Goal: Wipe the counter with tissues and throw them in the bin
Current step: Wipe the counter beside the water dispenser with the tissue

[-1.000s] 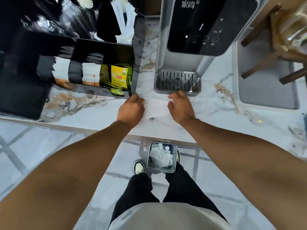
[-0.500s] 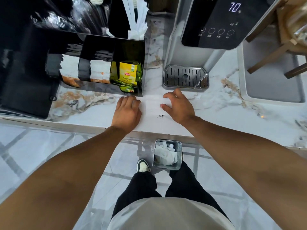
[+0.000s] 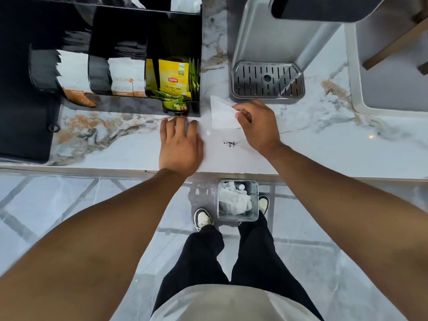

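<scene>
- Nearest me, at 6 o'clock on the floor, the bin (image 3: pixel 238 216) stands between my shoes, just under the counter's edge, with crumpled white tissues already in it.
- On the marble counter (image 3: pixel 324 144), my left hand (image 3: pixel 179 147) lies palm down with its fingers together, holding nothing.
- At 3 o'clock from that hand sits a small scatter of dark crumbs (image 3: pixel 231 143).
- At 1 o'clock from the crumbs, my right hand (image 3: pixel 258 126) pinches a corner of a white tissue (image 3: pixel 221 114) and lifts it up off the counter.
- Farther out, the drip tray (image 3: pixel 267 79) of a water dispenser lies at 12 o'clock from my right hand.
- At 11 o'clock, a black organiser (image 3: pixel 148 26) holds yellow Lipton tea bags (image 3: pixel 173 77).
</scene>
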`<state>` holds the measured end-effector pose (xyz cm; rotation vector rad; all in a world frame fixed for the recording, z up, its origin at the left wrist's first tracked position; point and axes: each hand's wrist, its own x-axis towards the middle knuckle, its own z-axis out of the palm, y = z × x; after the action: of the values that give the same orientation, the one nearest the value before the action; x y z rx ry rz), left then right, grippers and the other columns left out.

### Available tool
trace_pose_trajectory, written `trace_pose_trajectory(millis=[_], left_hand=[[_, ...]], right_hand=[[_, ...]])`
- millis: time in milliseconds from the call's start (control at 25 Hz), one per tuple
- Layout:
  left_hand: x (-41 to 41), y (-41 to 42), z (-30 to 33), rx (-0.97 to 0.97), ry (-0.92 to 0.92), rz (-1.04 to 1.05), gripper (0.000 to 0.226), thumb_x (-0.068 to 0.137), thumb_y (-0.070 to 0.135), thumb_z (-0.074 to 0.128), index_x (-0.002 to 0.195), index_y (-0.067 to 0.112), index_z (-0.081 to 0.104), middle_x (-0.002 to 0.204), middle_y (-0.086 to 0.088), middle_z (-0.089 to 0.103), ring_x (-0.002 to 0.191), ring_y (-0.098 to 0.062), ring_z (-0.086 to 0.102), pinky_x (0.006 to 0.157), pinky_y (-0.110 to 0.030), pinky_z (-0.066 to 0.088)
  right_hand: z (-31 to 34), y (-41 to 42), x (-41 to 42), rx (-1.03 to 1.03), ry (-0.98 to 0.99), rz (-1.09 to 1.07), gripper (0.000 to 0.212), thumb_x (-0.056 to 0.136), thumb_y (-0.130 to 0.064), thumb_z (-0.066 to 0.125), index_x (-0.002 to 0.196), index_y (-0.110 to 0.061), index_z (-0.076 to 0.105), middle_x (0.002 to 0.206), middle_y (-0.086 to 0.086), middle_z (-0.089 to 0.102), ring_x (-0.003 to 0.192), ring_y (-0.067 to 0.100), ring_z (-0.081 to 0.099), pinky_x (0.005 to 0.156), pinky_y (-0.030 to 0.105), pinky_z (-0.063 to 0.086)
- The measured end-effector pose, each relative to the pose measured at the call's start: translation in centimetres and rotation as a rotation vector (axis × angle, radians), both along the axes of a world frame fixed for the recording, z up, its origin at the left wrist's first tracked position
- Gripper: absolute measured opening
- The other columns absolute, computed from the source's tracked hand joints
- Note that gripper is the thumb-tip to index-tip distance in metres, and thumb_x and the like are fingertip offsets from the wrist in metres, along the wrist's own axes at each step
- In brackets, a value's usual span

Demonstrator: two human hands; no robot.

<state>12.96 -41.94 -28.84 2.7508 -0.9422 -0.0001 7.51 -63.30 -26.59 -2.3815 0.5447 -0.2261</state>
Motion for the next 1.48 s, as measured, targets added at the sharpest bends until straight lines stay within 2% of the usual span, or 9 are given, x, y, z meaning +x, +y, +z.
trace_pose_trajectory(millis=[120,360,560,880,1040,1160,1240,1360,1480], left_hand=[[0.0,0.1,0.0,-0.008,0.019,-0.008,0.040,0.092,0.020,0.042,0.126,0.003,0.056,0.126,-0.024,0.053,0.118,-0.046,0.045,0.114,-0.060,0.028],[-0.1,0.1,0.0,-0.030,0.004,-0.003,0.040,0.089,0.013,0.047,0.125,0.001,0.058,0.125,-0.026,0.054,0.119,-0.048,0.045,0.113,-0.062,0.030],[-0.1,0.1,-0.1,-0.038,-0.012,-0.002,0.039,0.088,0.015,0.046,0.123,0.002,0.058,0.125,-0.025,0.054,0.119,-0.046,0.044,0.112,-0.062,0.031],[-0.2,0.1,-0.2,-0.076,-0.029,-0.001,0.039,0.086,0.011,0.046,0.121,0.000,0.059,0.123,-0.026,0.055,0.114,-0.046,0.044,0.108,-0.063,0.036],[-0.3,0.1,0.0,-0.077,-0.022,0.011,0.039,0.086,0.010,0.047,0.122,0.000,0.059,0.123,-0.025,0.055,0.114,-0.045,0.043,0.108,-0.063,0.035],[-0.2,0.1,-0.1,-0.077,-0.018,0.006,0.038,0.086,0.011,0.048,0.121,0.001,0.059,0.123,-0.026,0.055,0.115,-0.044,0.042,0.108,-0.063,0.035],[-0.2,0.1,-0.2,-0.070,-0.018,0.005,0.038,0.086,0.012,0.048,0.121,0.002,0.058,0.123,-0.025,0.054,0.115,-0.045,0.042,0.108,-0.062,0.035],[-0.2,0.1,-0.1,-0.062,-0.017,0.008,0.038,0.086,0.014,0.046,0.120,0.003,0.058,0.123,-0.024,0.054,0.115,-0.044,0.042,0.109,-0.061,0.035],[-0.1,0.1,-0.3,-0.063,-0.021,0.010,0.039,0.087,0.016,0.041,0.121,0.005,0.058,0.123,-0.024,0.054,0.116,-0.043,0.041,0.109,-0.061,0.035]], right_hand=[[0.0,0.2,0.7,-0.013,-0.018,0.044,0.029,0.093,-0.005,0.057,0.116,-0.014,0.073,0.097,0.007,0.060,0.076,0.008,0.051,0.081,0.016,0.042],[-0.4,1.0,0.9,-0.014,-0.047,0.241,0.031,0.090,0.008,0.056,0.104,-0.008,0.078,0.094,0.016,0.059,0.077,0.016,0.055,0.077,0.026,0.049],[-0.5,0.9,-0.8,0.039,-0.033,0.322,0.030,0.087,0.009,0.058,0.097,-0.009,0.080,0.093,0.013,0.059,0.073,0.010,0.051,0.073,0.016,0.040],[-0.3,0.6,-4.0,0.120,0.024,0.418,0.029,0.087,0.011,0.060,0.098,-0.008,0.080,0.095,0.010,0.059,0.069,0.022,0.059,0.070,0.028,0.047],[0.1,0.4,-4.7,0.173,0.062,0.426,0.028,0.087,0.013,0.060,0.096,-0.005,0.080,0.093,0.005,0.057,0.070,0.018,0.058,0.070,0.022,0.044],[0.5,0.1,-4.0,0.208,0.042,0.306,0.029,0.087,0.013,0.057,0.095,-0.005,0.079,0.090,0.005,0.053,0.070,0.003,0.052,0.069,0.011,0.037],[0.7,0.0,-2.2,0.196,0.017,0.264,0.030,0.087,0.012,0.056,0.096,-0.005,0.079,0.089,0.004,0.052,0.072,-0.005,0.049,0.071,0.008,0.037],[1.1,0.6,1.2,0.176,-0.009,0.298,0.029,0.089,0.007,0.055,0.095,-0.008,0.079,0.089,0.001,0.051,0.073,-0.004,0.049,0.072,0.010,0.038],[1.0,1.6,3.1,0.138,0.083,0.442,0.029,0.091,0.004,0.055,0.093,-0.013,0.079,0.092,0.001,0.053,0.077,0.004,0.051,0.075,0.013,0.037]])
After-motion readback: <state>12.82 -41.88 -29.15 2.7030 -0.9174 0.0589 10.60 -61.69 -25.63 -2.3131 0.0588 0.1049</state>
